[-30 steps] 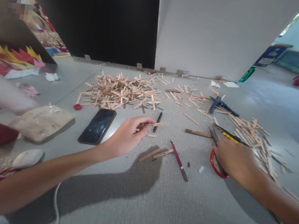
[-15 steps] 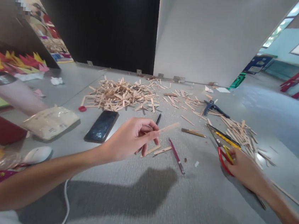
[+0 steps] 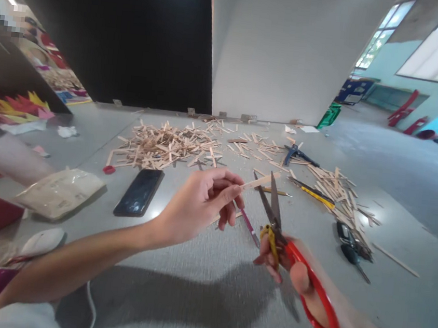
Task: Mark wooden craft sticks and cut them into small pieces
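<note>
Raised from the table since the earlier frame, the scissors (image 3: 274,223) now stand with blades parted at centre-right, clamped in the right hand (image 3: 300,278). At centre, the left hand (image 3: 207,197) pinches a wooden stick (image 3: 260,182), its gripped end hidden. Blade-to-stick contact cannot be determined. Fingers partly cover the purple pen (image 3: 249,225); the right forearm is blurred.

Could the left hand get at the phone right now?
Probably yes: the phone lies nearby with nothing on it, though the left hand is pinching a wooden stick and might need to put that down.
</note>
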`<state>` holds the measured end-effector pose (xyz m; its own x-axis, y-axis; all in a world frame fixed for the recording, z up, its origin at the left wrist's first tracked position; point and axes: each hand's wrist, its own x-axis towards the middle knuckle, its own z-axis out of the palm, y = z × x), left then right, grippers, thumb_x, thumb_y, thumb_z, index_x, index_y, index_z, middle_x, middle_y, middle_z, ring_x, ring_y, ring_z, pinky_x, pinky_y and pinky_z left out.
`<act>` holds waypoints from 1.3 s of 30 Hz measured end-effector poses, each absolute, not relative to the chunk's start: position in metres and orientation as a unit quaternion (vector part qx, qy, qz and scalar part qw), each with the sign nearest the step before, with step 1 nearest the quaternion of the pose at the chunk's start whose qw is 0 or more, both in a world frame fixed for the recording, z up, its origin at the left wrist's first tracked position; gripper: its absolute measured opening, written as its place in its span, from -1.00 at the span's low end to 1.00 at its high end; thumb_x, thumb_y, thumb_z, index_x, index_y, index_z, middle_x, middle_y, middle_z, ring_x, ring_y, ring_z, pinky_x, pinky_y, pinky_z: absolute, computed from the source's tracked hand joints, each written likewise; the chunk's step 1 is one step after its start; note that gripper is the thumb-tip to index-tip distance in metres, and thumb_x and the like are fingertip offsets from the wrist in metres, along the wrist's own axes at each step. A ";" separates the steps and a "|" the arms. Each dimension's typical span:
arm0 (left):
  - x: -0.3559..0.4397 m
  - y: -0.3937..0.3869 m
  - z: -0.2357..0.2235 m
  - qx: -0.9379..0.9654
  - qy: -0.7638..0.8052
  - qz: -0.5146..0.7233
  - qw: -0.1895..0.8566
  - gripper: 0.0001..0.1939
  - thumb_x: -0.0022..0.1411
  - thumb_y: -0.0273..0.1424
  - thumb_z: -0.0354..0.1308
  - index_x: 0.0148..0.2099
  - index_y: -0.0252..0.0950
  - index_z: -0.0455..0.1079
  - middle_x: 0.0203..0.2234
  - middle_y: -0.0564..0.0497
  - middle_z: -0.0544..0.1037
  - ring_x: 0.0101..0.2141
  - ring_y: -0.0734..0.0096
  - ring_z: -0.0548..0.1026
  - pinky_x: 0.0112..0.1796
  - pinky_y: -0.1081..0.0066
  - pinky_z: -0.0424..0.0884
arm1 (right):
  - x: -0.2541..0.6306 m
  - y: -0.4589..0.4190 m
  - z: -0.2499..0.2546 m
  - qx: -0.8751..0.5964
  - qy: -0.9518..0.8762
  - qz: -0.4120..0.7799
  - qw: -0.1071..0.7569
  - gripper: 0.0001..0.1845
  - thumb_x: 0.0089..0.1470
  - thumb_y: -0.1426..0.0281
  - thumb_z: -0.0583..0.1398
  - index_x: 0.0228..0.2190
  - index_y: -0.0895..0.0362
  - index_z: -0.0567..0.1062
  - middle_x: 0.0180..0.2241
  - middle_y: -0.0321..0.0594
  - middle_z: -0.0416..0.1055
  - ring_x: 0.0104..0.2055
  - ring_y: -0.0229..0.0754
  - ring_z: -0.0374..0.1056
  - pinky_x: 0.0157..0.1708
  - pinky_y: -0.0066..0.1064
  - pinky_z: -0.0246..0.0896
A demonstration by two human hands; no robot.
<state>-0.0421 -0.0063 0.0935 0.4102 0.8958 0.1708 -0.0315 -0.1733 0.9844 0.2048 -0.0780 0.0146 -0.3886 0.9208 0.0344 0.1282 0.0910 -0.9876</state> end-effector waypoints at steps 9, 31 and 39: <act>-0.035 -0.022 0.082 0.663 0.346 0.316 0.584 -0.75 0.55 -0.31 0.08 -0.24 -0.28 0.36 -0.49 0.10 0.50 -0.63 0.59 0.45 -0.64 0.62 0.33 | 0.195 -0.095 -0.001 -0.361 -0.661 0.524 0.399 -0.26 0.26 -0.27 0.19 0.17 -0.01 0.45 -0.07 -0.04 0.47 -0.16 -0.05 0.40 -0.14 -0.17 0.49; -0.025 -0.031 0.076 0.635 0.372 0.258 0.626 -0.72 0.54 -0.27 0.07 -0.26 -0.28 0.38 -0.52 0.11 0.47 -0.67 0.62 0.37 -0.63 0.62 0.23 | 0.205 -0.102 0.002 -0.422 -0.703 0.468 0.329 -0.20 0.28 -0.24 0.17 0.26 0.07 0.43 0.08 0.14 0.48 0.01 0.17 0.46 0.04 0.08 0.46; -0.027 -0.032 0.075 0.649 0.367 0.255 0.615 -0.73 0.54 -0.31 0.06 -0.27 -0.27 0.38 -0.54 0.13 0.45 -0.67 0.62 0.35 -0.62 0.61 0.26 | 0.206 -0.106 -0.007 -0.438 -0.705 0.453 0.324 -0.23 0.27 -0.21 0.19 0.23 0.09 0.46 0.01 0.13 0.51 -0.02 0.17 0.47 0.04 0.06 0.46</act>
<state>-0.0272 -0.0320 0.0753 0.6011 0.7900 -0.1208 0.1630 0.0268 0.9863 0.2063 -0.1059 -0.0074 -0.4065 0.9117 0.0604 0.3235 0.2054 -0.9237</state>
